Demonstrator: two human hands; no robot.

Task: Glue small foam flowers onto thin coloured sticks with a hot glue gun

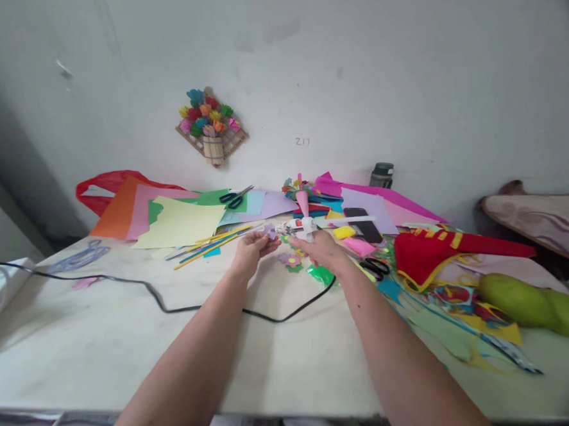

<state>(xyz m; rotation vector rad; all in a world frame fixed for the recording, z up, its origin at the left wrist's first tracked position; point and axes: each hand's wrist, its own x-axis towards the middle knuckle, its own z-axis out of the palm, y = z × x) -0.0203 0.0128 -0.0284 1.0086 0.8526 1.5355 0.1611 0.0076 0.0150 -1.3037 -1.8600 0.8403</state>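
Note:
My right hand (323, 249) is closed around a white glue gun (307, 225), whose black cord (278, 320) trails across the table to the left. The gun's nozzle points left, close to my left hand (250, 251). Pinched in my left fingers is a small light purple paper piece (269, 229); its exact shape is too small to make out. Paper flowers (293, 262) in pink, green and purple lie just below, between the two hands. A green packet (320, 274) sits under my right wrist.
Coloured paper sheets (182, 223), paper strips (215, 244) and scissors (236, 198) lie beyond my left hand. To the right are a phone (368, 228), black-handled scissors (375, 267), red-and-yellow cloth (421, 253) and green fruit (515, 298). A white power strip (0, 292) sits far left.

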